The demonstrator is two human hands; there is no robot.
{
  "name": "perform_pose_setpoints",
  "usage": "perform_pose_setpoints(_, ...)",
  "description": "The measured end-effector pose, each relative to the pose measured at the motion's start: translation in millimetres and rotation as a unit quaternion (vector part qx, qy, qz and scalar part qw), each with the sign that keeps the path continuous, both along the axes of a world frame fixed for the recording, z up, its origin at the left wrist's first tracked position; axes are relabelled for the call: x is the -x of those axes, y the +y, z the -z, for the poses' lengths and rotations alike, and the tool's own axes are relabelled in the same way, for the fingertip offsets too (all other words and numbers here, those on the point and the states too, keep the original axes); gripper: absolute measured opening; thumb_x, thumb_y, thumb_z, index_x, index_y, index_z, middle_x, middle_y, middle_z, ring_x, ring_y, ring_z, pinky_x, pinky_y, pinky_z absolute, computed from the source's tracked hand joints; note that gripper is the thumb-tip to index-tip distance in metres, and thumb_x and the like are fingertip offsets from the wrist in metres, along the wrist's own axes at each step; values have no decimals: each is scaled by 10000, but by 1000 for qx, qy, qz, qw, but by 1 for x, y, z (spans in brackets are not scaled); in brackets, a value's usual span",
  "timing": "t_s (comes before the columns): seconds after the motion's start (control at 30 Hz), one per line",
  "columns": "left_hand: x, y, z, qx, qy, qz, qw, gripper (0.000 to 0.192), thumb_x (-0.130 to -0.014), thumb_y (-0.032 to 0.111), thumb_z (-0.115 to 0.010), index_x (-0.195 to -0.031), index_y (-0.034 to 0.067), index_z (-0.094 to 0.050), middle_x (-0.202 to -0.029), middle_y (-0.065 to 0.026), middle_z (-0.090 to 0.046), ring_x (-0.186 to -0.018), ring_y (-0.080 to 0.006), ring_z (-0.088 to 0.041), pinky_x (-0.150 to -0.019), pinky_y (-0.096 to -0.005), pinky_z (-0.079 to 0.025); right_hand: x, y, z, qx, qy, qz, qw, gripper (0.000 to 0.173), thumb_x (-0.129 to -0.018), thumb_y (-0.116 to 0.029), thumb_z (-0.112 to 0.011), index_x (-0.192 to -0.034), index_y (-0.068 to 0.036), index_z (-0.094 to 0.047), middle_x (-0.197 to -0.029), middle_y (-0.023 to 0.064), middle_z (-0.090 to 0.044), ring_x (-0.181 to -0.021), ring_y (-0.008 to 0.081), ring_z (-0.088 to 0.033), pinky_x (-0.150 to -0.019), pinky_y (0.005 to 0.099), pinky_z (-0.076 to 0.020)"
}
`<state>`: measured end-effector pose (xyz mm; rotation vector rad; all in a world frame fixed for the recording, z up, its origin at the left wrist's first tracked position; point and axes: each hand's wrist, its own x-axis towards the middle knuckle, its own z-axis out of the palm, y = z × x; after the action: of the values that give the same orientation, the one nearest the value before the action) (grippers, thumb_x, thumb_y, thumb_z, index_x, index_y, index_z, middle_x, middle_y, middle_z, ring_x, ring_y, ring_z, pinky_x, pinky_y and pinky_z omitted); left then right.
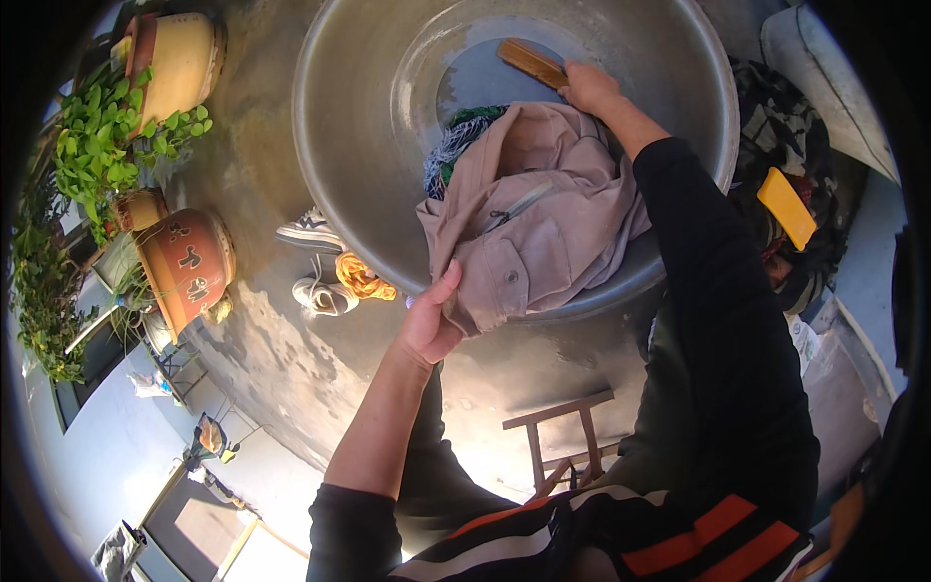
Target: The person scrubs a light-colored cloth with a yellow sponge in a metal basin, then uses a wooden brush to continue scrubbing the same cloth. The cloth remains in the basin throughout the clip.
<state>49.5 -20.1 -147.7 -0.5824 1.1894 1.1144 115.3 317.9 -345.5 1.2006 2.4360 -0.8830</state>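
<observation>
A large round metal basin (349,145) stands before me, with some water (473,73) in its bottom. Over its near rim hangs a beige-brown cloth garment (538,211) with a zip and a flap pocket. My left hand (433,320) grips the garment's near edge at the rim, thumb on top. Inside the basin my right hand (593,87) holds one end of a wooden brush (532,62); its underside is hidden. Beside the garment lies a green and dark cloth with pale fringe (458,145), partly covered.
Left of the basin lie a pair of shoes (324,297) and an orange cloth (362,276). Potted plants (185,262) line the far left. Dark patterned cloth (782,131) with a yellow block (787,209) on it is at right. A wooden stool frame (560,425) shows between my legs.
</observation>
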Motion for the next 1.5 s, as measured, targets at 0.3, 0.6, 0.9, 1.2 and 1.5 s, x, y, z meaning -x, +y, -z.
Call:
perform_pose_setpoints(0.3, 1, 35, -10, -117, 129, 41, 984, 567, -968, 310, -550, -1415, 24, -352, -1394, -107, -463, -1295, -260, -441, -1085, -411, -350, -10, 7, -44, -15, 275, 126, 953, 409, -921, -353, -576, -1272, -147, -527, -1071, 196, -646, -1003, 382, -609, -836, 449, -472)
perform_pose_setpoints(0.6, 48, 68, 37, -85, 210, -70, 971, 523, -1016, 432, -372, -1382, 60, -407, -1351, -91, -516, -1237, -270, -500, -1055, -435, -399, -61, -164, -161, 44, 233, -103, 966, 473, -940, -330, -524, -1404, -355, -439, -893, 161, -550, -737, 346, -637, -659, 440, -520)
perform_pose_setpoints(0.9, 60, 61, 85, -21, 202, -51, 978, 550, -1002, 474, -392, -1386, 81, -415, -1372, -85, -500, -1199, -269, -532, -1013, -460, -437, -81, -172, -109, -19, 172, -4, 985, 538, -931, -353, -532, -1442, -368, -362, -937, 201, -588, -674, 356, -639, -584, 465, -526)
perform_pose_setpoints(1.2, 87, 44, 106, -67, 161, -96, 980, 543, -1005, 447, -407, -1376, 51, -420, -1312, -113, -535, -1173, -268, -555, -968, -450, -479, -134, -114, -110, -180, -29, -39, 983, 483, -943, -334, -517, -1410, -268, -417, -870, 235, -598, -690, 387, -637, -577, 479, -526)
perform_pose_setpoints(1.5, 76, 58, 105, -52, 178, -121, 975, 514, -1006, 380, -444, -1334, -16, -446, -1288, -141, -543, -1126, -261, -571, -946, -413, -482, -98, -198, -114, -129, -60, -60, 988, 497, -927, -360, -538, -1406, -277, -436, -844, 201, -612, -692, 389, -639, -612, 478, -525)
